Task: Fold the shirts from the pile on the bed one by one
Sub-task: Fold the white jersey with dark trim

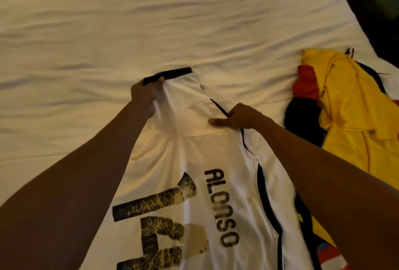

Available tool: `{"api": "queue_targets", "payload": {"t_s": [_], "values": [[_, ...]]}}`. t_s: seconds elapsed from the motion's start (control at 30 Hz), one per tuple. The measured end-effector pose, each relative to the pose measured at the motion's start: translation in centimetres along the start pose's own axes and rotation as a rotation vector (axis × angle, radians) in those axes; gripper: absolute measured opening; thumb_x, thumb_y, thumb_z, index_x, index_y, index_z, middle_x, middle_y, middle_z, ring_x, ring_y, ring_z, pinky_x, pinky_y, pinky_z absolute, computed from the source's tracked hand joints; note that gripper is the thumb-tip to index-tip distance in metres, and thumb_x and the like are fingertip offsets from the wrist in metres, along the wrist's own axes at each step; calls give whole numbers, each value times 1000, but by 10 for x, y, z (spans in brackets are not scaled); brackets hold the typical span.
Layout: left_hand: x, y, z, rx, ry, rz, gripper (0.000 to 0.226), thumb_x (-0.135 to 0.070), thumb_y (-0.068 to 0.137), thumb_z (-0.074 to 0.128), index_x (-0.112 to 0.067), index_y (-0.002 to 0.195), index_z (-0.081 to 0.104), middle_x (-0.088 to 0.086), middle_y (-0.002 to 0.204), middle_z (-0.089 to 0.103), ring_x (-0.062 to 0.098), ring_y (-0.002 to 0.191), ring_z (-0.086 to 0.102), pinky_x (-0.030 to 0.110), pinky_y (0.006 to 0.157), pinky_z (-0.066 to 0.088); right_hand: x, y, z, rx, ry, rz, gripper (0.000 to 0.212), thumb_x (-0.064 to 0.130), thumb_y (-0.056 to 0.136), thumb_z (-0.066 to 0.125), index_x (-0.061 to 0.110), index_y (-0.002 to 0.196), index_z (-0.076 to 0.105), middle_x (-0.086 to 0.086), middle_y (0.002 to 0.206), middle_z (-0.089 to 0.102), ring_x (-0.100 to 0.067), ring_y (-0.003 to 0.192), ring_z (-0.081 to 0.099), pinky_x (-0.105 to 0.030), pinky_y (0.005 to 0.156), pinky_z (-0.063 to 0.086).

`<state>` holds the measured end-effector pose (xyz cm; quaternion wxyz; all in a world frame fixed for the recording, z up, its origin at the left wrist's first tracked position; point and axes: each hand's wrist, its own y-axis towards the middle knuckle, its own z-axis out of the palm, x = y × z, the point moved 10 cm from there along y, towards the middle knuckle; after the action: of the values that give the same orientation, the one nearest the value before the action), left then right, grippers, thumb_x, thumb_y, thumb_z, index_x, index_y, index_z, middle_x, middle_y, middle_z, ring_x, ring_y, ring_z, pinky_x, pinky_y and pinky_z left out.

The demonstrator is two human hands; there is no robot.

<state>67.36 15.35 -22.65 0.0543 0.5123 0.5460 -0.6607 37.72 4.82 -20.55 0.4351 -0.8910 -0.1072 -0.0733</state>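
White jersey point(194, 161): back-up on the bed point(108, 21), in front of the person
Axis: sleeve stretched away; lettering tops face right
Left hand point(145, 96): pinches the black cuff point(170, 73), probably to tauten the sleeve
Right hand point(244, 117): fingers curled on the shoulder seam, seemingly anchoring the fold
Pile point(349, 107): unfolded shirts, just right

The jersey point(194, 157) is white with thin black piping and a black cuff band point(170, 74). Its lettering point(222, 207) and number point(155, 222) are black, cracked with pale yellow veins. The bedsheet point(129, 21) is plain cream. The pile shows a yellow shirt point(354, 114), a red garment point(306, 83) and a black garment point(302, 118).
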Motion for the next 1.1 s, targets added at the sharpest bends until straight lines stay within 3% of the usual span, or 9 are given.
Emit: {"api": "queue_targets", "payload": {"t_s": [0.13,0.3,0.43,0.53,0.63,0.7,0.8,0.93,1.1], "values": [[1,6,-9,-3,197,128,39,-20,78,83,-9,114,72,11,90,68,19,66,60,24,50,43,30,12,-21,-230,238,-95,71,88,65,58,18,53,46,1,61,55,-17,69,59,-32,72,45],[-12,11,-7,9,375,250,40,-24,75,86,-14,112,72,8,96,70,22,83,66,36,75,56,68,35,-21,-292,490,-144,59,62,73,76,20,52,41,3,56,48,-15,61,51,-29,64,37],[-29,3,-14,-32,399,407,37,-27,77,85,-14,108,71,4,98,70,16,84,64,22,69,54,85,41,-31,-426,464,-184,23,37,83,76,16,83,67,-4,92,65,-20,92,60,-25,72,36],[-42,-14,-28,-59,439,552,35,-32,87,75,-15,116,65,-3,100,67,9,83,63,4,63,43,93,15,-29,-682,442,-225,27,28,89,68,16,111,59,-3,112,63,-22,106,58,-29,79,39],[-45,-37,-59,-47,548,707,28,-34,93,67,-15,113,64,-7,96,67,5,79,62,7,68,44,121,-30,-11,-924,297,-439,40,22,85,64,15,122,52,-4,121,54,-23,110,52,-33,86,40],[-35,-49,-90,-11,669,759,23,-35,93,65,-15,104,67,-6,90,68,8,81,63,17,74,48,149,-49,14,-862,282,-662,35,19,85,62,12,119,56,-6,117,57,-25,105,54,-38,88,46],[-12,-62,-154,4,890,736,23,-32,90,59,-13,99,69,5,90,71,25,86,65,35,80,52,195,-64,75,-500,162,-920,25,28,88,63,17,110,64,0,105,63,-23,96,55,-44,86,46],[9,-81,-236,20,1159,692,38,-35,82,52,-10,103,70,12,102,69,36,98,60,45,84,48,226,-83,126,-307,-138,-1008,27,43,88,62,25,107,70,6,108,68,-23,103,53,-40,90,39],[30,-82,-281,86,1376,638,52,-51,74,50,-20,113,66,2,111,67,31,107,58,48,90,45,234,-82,148,-182,-343,-965,37,61,88,57,29,97,71,9,103,67,-18,103,47,-34,90,28]]}}
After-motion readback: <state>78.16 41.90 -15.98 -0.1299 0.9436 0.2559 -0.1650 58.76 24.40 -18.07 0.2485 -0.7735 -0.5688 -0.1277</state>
